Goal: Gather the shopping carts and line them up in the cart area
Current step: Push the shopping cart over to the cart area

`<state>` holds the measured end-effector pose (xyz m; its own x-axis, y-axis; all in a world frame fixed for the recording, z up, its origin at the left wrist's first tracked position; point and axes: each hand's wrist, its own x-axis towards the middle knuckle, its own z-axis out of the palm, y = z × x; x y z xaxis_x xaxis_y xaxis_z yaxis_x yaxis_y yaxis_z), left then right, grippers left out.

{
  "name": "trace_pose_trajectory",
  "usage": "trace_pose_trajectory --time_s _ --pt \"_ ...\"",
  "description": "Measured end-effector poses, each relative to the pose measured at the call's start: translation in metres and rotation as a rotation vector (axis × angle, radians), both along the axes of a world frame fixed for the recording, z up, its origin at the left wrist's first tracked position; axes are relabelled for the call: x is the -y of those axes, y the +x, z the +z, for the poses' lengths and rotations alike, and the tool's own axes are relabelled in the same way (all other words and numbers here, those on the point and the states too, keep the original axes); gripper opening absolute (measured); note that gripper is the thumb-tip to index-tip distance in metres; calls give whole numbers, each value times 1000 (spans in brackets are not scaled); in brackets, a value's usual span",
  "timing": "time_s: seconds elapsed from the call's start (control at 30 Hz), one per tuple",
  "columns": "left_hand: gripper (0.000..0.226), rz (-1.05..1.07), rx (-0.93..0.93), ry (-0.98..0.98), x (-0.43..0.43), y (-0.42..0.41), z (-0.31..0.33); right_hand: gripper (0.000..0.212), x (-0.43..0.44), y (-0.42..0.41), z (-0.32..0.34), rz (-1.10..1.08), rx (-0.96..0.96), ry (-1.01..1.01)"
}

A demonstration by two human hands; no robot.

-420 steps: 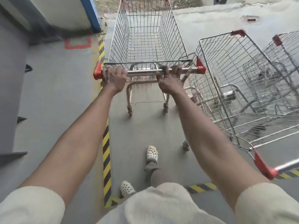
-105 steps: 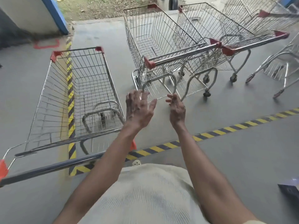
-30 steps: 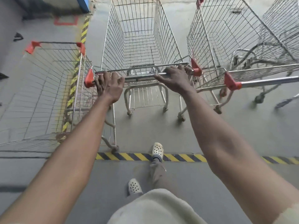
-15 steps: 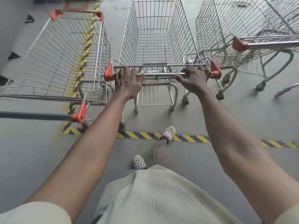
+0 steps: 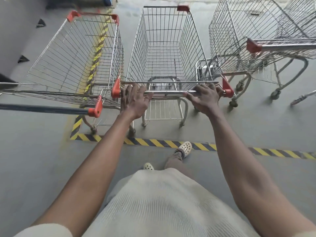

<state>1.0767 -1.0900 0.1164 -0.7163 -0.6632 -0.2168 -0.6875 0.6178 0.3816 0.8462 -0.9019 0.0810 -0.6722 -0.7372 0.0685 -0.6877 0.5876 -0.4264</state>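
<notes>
carts were being set side by side, and the middle cart (image 5: 164,48) stood inside the striped line (image 5: 162,143), nose to the far end. a few seconds before, it had sat with the bunch on the right and both hands were free. since then it had been taken, turned and rolled across until its basket ran just beside the left cart (image 5: 77,53). in the last second it had come closer to that neighbour, and its rear wheels were now past the line. that looked like the second place in the row almost filled, though its handle (image 5: 171,92) sat a little ahead of the left cart's bar, so the two were not yet flush.

the right cart (image 5: 239,40) stood at an angle, its frame and wheels close to the middle cart's right rear corner. another cart (image 5: 299,17) lay behind it, both still to be lined up. a grey wall (image 5: 17,31) closed the left side.

the left hand (image 5: 135,101) lay over the handle near its red end cap, fingers curled across the bar and thumb stretched along it. the right hand (image 5: 203,100) gripped the other end, fingers wrapped over. a pale shoe (image 5: 184,147) had reached the line.
</notes>
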Motion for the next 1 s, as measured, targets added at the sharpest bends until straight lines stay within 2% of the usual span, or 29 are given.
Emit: trace_pose_trajectory --time_s 0.07,0.2,0.37,0.53,1.0 --pt "58 4 -13 4 -3 7 -4 66 -5 7 1 -6 -4 -15" --pt "56 -54 -26 -147 1 23 -18 76 -10 20 -1 -26 -25 11" --pt "57 -78 -108 -272 4 41 -36 62 -13 42 3 -37 -9 -11" --pt "45 -102 -205 -404 5 51 -45 63 -17 57 6 -72 -25 -22" --pt "57 -112 -185 -377 3 65 -45 62 -23 78 10 -79 -25 -104"
